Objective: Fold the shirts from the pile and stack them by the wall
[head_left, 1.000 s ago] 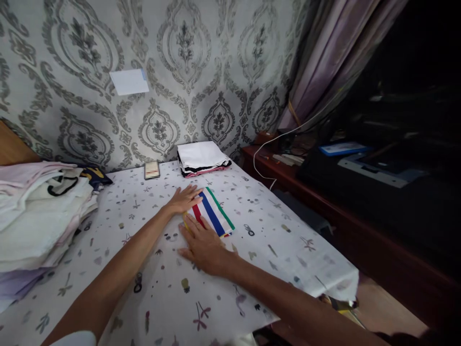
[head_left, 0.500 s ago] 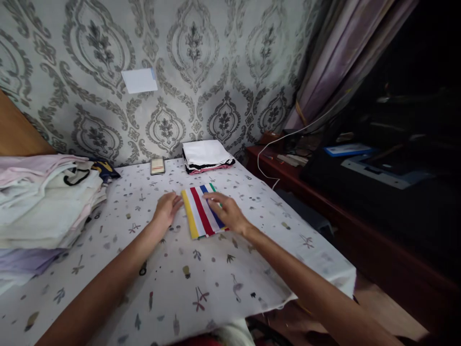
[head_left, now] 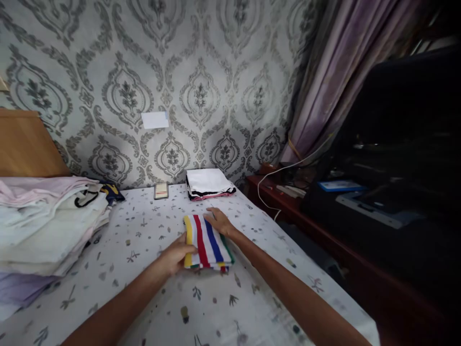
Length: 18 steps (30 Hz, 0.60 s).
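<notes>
A folded cloth (head_left: 209, 242) with yellow, white, red, blue and green stripes lies on the patterned white sheet in front of me. My left hand (head_left: 177, 253) is closed on its near left edge, thumb on top and the other fingers out of sight beneath. At the far right corner, my right hand (head_left: 220, 223) grips the cloth between thumb and fingers. The cloth's near edge shows several layers and looks slightly raised from the sheet.
A folded stack with white cloth on top (head_left: 209, 181) sits near the wall, beside a small framed card (head_left: 161, 191). Piled clothes (head_left: 46, 226) occupy the left side. A white cable (head_left: 262, 181) hangs by the dark red furniture (head_left: 284, 197) at right.
My left hand has gone from beside the cloth to gripping its left edge. My right hand has shifted from the cloth's top to its far right corner. The view has tilted up.
</notes>
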Each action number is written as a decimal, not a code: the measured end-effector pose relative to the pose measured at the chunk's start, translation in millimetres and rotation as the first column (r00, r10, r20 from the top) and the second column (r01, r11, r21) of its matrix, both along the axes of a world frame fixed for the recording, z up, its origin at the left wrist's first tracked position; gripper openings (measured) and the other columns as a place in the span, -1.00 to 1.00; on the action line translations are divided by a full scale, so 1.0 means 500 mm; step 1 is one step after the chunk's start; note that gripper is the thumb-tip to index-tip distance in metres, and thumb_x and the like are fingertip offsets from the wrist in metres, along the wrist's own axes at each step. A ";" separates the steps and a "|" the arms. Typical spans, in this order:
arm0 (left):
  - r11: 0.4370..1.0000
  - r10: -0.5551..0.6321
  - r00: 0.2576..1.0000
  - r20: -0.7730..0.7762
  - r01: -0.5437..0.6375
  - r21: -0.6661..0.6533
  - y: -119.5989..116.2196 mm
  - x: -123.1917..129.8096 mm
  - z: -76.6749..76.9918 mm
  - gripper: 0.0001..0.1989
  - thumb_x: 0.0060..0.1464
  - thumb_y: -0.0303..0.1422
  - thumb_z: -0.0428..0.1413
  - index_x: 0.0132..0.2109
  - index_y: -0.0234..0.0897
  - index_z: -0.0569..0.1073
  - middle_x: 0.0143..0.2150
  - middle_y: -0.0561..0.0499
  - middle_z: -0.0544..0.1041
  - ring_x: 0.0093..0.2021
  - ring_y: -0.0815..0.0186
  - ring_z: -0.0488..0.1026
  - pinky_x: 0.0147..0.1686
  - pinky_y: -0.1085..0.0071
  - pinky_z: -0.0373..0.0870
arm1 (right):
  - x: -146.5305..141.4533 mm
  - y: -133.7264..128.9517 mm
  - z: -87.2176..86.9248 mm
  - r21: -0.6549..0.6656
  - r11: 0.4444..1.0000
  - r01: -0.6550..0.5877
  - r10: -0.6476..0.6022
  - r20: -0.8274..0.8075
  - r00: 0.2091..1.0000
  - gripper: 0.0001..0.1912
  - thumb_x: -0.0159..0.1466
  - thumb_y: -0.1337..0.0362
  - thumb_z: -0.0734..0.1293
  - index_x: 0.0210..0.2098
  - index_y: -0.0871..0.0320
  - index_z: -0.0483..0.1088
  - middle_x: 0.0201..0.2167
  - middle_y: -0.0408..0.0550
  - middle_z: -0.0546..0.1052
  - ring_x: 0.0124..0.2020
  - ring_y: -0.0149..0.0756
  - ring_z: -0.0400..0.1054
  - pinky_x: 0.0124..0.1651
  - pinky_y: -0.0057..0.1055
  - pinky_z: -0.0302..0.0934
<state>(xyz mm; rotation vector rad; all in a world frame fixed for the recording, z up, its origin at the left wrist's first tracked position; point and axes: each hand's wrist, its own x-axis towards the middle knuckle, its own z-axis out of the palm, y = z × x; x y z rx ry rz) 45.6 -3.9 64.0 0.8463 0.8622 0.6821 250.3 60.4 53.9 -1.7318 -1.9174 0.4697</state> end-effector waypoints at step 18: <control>0.989 0.115 0.967 -0.227 -0.133 -0.070 -0.057 -0.135 0.033 -0.15 -0.34 -0.34 0.45 0.15 -0.32 0.32 -0.09 -0.23 0.64 -0.15 -0.02 0.63 -0.22 0.15 0.62 | -0.015 -0.030 0.042 -0.268 0.963 -0.012 -0.018 -0.109 0.994 -0.86 0.02 0.27 0.44 -0.44 0.15 0.43 -0.37 -0.10 0.54 -0.25 -0.20 0.43 -0.29 -0.41 0.22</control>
